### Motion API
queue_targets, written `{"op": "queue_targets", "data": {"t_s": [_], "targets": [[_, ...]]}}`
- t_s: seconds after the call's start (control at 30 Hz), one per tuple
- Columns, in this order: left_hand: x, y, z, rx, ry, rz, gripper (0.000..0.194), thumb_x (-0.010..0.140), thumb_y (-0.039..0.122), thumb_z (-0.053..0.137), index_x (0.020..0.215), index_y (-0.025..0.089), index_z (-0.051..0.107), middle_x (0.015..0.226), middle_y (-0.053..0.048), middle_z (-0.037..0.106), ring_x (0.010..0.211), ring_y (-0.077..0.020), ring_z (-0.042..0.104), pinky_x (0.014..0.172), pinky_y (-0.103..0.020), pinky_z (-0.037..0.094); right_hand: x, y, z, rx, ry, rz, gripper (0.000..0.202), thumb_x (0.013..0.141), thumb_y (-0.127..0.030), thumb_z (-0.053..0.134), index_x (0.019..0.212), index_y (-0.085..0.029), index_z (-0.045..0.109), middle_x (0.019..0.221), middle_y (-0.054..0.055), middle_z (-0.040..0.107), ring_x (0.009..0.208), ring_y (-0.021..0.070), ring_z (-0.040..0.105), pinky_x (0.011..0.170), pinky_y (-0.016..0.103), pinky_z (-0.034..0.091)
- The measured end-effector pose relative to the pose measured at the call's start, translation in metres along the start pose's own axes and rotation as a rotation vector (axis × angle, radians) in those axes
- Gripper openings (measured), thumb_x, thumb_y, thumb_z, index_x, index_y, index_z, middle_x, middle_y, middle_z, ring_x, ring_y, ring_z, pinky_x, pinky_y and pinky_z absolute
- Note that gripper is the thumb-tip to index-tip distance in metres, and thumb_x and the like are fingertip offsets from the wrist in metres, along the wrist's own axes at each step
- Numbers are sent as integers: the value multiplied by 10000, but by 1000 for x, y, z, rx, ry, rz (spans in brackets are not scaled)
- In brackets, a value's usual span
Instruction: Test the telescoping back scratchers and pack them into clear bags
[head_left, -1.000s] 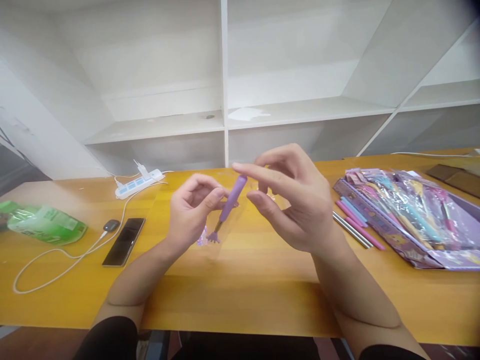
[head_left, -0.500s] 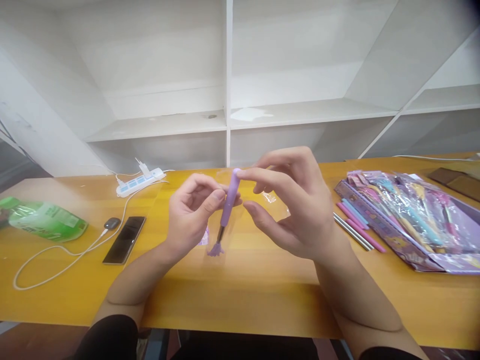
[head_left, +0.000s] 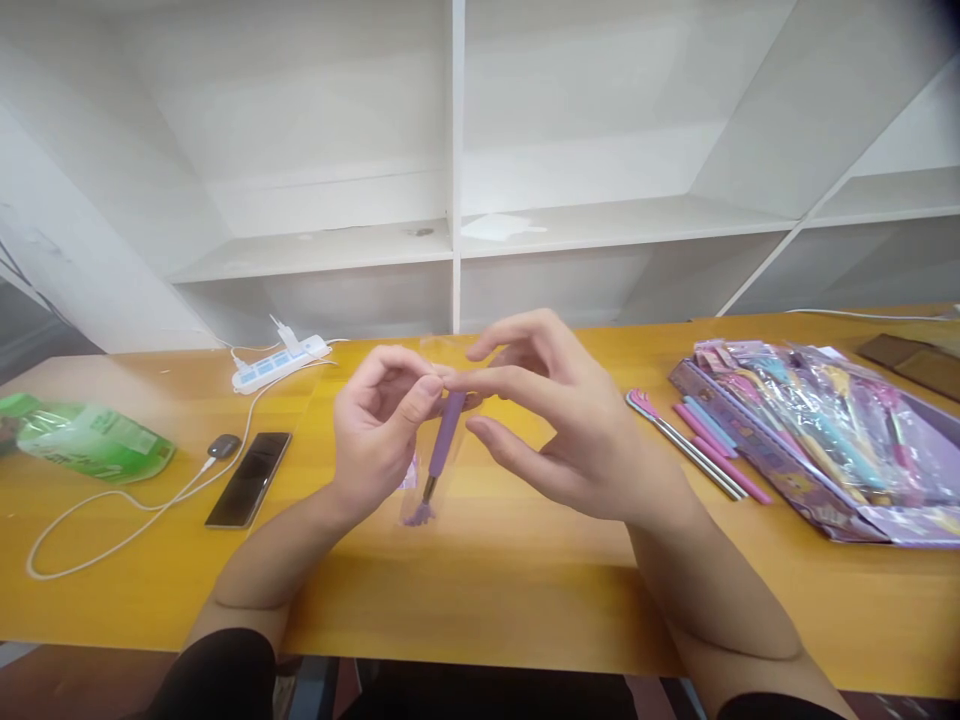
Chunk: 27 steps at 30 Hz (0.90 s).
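Note:
A purple pen-like stick point(head_left: 448, 435) with a dark metal neck and a purple claw-shaped end point(head_left: 420, 514) hangs tilted inside a clear plastic sleeve. My left hand point(head_left: 382, 425) pinches the sleeve near its top with thumb and fingers. My right hand point(head_left: 570, 420) is at the right, its index fingertip touching the top of the stick by my left thumb, its thumb held apart below. The upper end of the stick is hidden behind the fingers.
A tray point(head_left: 795, 490) of wrapped sticks lies at the right, beside pink tubes point(head_left: 731, 470) and silver rods point(head_left: 697, 450). Leftward are a phone point(head_left: 249, 480), a green bottle point(head_left: 94, 438), a power strip point(head_left: 281, 364) and a looped white cable point(head_left: 112, 555). White shelves point(head_left: 600, 230) stand behind.
The purple stick has slid down and slightly left within the sleeve. My right hand has moved left, its index finger now by my left thumb, uncovering a pink-and-blue end on the rods.

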<state>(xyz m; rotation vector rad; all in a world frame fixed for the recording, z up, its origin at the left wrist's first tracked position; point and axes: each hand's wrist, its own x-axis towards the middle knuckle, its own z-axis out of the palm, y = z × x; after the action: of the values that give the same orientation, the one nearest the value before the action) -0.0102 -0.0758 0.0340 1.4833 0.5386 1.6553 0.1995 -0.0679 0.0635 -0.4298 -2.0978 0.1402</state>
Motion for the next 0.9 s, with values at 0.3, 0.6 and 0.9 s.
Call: {"op": "queue_targets", "data": {"t_s": [0.3, 0.6, 0.9], "targets": [[2, 0, 6, 25, 50, -70, 215, 1004, 389, 804, 998, 221, 668, 947, -12, 734, 948, -167, 787, 852, -321, 720, 3, 7, 6, 80, 109, -8, 233, 1046, -177, 707, 1252, -280, 744, 1069, 44, 705, 937, 173, 724, 800, 346, 661], [1, -21, 10, -79, -278, -458, 379, 957, 378, 863, 1248, 196, 703, 1094, -93, 791, 912, -216, 825, 873, -398, 727, 4, 27, 15, 127, 411, 208, 247, 1045, -217, 702, 1259, -302, 789, 1006, 20, 705, 885, 159, 724, 708, 308, 672], [5, -29, 9, -124, -247, -492, 332, 1020, 456, 779, 1135, 158, 686, 924, -77, 802, 698, -183, 803, 669, -297, 699, 8, 46, 4, 46, 215, 18, 241, 1079, -209, 648, 1195, -300, 838, 1217, 50, 816, 1113, 216, 771, 960, 427, 658]]}}
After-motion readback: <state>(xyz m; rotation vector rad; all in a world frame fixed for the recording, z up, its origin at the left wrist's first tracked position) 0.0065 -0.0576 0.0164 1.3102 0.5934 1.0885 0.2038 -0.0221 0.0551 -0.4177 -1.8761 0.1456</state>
